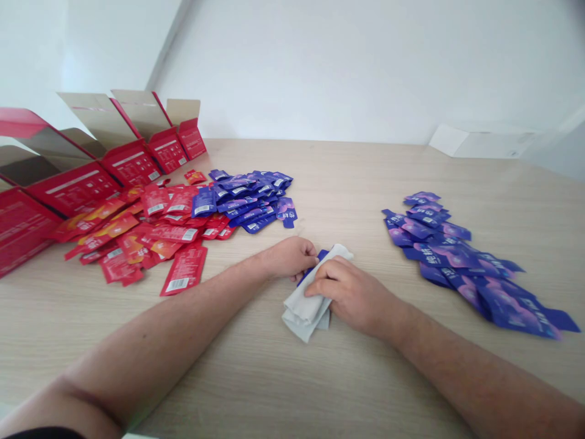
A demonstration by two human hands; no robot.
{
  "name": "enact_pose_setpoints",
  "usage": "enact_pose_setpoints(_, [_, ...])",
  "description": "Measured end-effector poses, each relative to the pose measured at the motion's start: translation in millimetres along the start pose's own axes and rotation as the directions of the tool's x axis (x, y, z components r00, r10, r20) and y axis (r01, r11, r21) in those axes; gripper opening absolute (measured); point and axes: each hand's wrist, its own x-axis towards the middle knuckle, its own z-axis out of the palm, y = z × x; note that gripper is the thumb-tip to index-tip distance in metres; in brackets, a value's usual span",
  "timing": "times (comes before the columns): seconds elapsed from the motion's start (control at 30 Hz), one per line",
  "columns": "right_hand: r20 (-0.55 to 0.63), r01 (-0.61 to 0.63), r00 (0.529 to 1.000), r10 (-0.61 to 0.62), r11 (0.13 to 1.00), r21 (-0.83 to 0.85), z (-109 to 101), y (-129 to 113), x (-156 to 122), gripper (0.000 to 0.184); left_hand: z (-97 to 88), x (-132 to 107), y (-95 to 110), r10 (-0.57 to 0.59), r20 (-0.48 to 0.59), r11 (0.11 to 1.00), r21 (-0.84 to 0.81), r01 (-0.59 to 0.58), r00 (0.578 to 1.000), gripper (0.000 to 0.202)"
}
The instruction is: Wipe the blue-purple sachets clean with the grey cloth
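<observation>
In the middle of the table, my right hand (351, 292) is closed on a folded whitish cloth (304, 305). The cloth lies over a blue sachet (322, 254), and only a strip of that sachet shows along its left and upper edge. Pinched fingers of my left hand (292, 257) hold the sachet by its left side. To the upper left is a heap of blue sachets (249, 195), partly over red sachets (155, 235). On the right, more blue sachets (452, 250) overlap in a slanting row, printed side up.
Several red cardboard boxes (130, 161) with raised flaps line the left side of the table, behind the red sachets. A white box or folded card (482, 141) lies at the back right, near the white wall (365, 67).
</observation>
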Motion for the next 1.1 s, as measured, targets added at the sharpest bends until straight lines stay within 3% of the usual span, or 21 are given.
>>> enact_pose_setpoints(0.17, [-0.083,-0.103,0.992,0.099,0.994,-0.041,0.1,3.9,-1.1,0.037,-0.4,0.3,-0.6,0.05,-0.106,0.992,0.122,-0.037,0.993,0.017])
enact_pose_setpoints(0.37, [-0.012,0.028,1.0,-0.028,1.0,-0.004,1.9,-4.3,1.0,0.027,-0.2,-0.1,-0.7,-0.003,-0.006,1.0,-0.002,0.003,1.0,0.016])
enact_pose_setpoints(0.53, [-0.068,-0.1,0.993,0.098,0.994,-0.034,-1.4,6.8,-1.1,0.036,0.3,0.6,-2.1,0.037,-0.08,0.997,0.068,-0.031,0.996,0.015])
enact_pose_setpoints(0.73, [0.001,0.01,1.0,-0.01,1.0,0.023,-1.2,-0.1,-0.6,0.031,0.4,0.0,-1.4,0.011,-0.001,1.0,-0.026,-0.011,1.0,0.016])
enact_pose_setpoints(0.93, [-0.057,-0.101,0.993,0.099,0.995,-0.024,-3.8,10.2,-1.8,0.035,-0.4,-0.4,-1.7,0.023,-0.054,0.999,0.041,-0.021,0.998,0.016])
enact_pose_setpoints(1.1, [0.023,-0.014,1.0,0.013,1.0,0.021,-4.4,5.6,-1.7,0.034,-1.6,-0.9,-1.3,0.022,0.022,0.999,-0.047,-0.021,1.0,0.015])
